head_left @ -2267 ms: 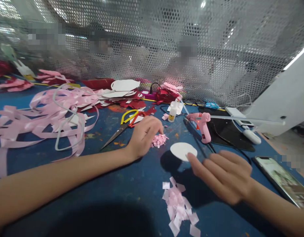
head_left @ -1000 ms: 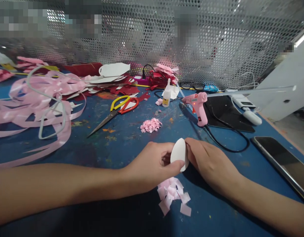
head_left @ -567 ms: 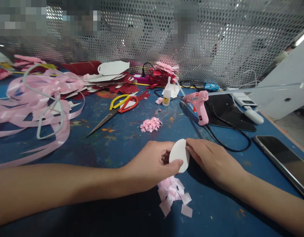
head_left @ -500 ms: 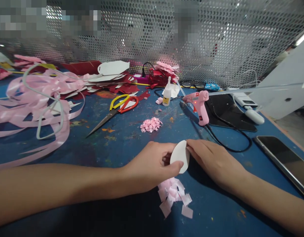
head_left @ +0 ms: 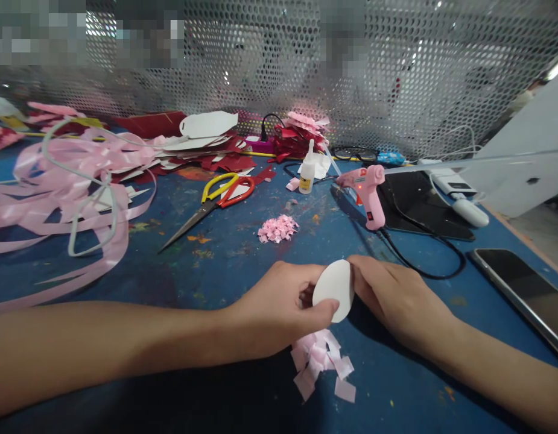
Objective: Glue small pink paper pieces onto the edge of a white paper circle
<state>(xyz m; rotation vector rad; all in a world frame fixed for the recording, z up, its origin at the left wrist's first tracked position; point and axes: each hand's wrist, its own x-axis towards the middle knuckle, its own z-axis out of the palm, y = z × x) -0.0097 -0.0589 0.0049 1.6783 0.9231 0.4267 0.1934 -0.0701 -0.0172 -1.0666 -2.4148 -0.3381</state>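
A white, rounded card piece, egg-shaped in outline, stands tilted between my hands. My left hand holds it, thumb flat across the lower front and the other fingers behind. At the right edge of the card, my right hand is closed, with its fingertips curled around behind that edge and partly hidden. Under my left hand lies a loose pile of pink ribbon squares, some of them covered by the hand. Farther off sits a small heap of crumpled pink pieces.
Scissors with yellow and red handles lie ahead to the left, beside tangled pink ribbon. A small glue bottle and a pink glue gun with a black cable stand at the back. A phone lies right.
The card piece has turned to show more of its face, looking wider and rounder. My right hand has shifted slightly right, its fingers more curled.
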